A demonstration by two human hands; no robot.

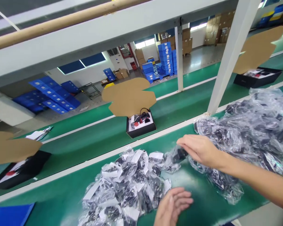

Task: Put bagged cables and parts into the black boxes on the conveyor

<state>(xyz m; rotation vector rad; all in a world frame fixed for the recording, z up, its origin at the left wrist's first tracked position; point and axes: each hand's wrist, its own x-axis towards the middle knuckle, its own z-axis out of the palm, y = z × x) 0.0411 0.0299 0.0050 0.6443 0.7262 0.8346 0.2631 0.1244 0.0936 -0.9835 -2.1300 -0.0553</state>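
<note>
My right hand [201, 150] is closed on a clear plastic bag [175, 157] with a dark item inside, held low above the green work surface [191, 179]. The bag's contents are too blurred to name. My left hand [173, 207] is open, fingers stretched out and a little apart, just over the surface and holding nothing. Beside it on the left lies a heap of clear bags with white slips and dark parts [124, 188]. A larger heap of bagged dark parts [245, 131] spreads to the right, partly behind my right forearm.
Beyond a white rail, a black box with a raised cardboard lid [141, 130] sits on the green belt [89, 142], with black cable and red parts inside. Similar boxes stand far left [35, 166] and right [254, 80]. A slanted white post [231, 59] rises beside the bags. A blue bin [9, 215] is at lower left.
</note>
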